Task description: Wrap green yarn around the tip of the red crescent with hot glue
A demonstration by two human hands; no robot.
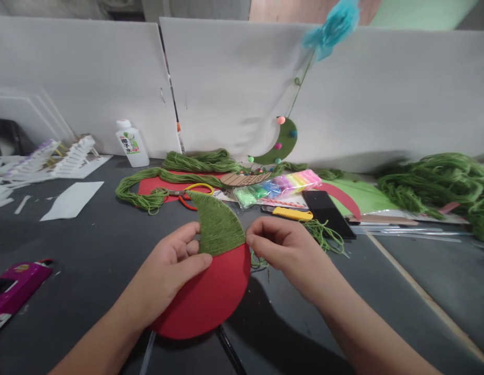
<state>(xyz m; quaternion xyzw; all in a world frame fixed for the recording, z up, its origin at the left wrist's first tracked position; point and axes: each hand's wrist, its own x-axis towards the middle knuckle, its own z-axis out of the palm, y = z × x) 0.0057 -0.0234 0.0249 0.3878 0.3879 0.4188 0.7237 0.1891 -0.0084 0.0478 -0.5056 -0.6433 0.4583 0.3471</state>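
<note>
A red card crescent (211, 297) is held up over the table, its upper part covered in tightly wound green yarn (220, 224). My left hand (174, 260) grips the inner curve, thumb on the front near where the yarn meets the bare red card. At the opposite edge, my right hand (279, 242) is closed in a pinch, fingertips touching the border of the winding. They seem to hold the yarn strand, though it is mostly hidden there. Loose green yarn (259, 260) lies just below that hand.
Behind are scissors (193, 195), a yellow utility knife (292, 214), a black phone (330, 213) and packets of coloured clay (277, 187). Green yarn skeins (448, 182) lie right. A purple glue gun (21, 289) is left, a white bottle (132, 144) back left. A pom-pom crescent (281, 146) leans against the white board.
</note>
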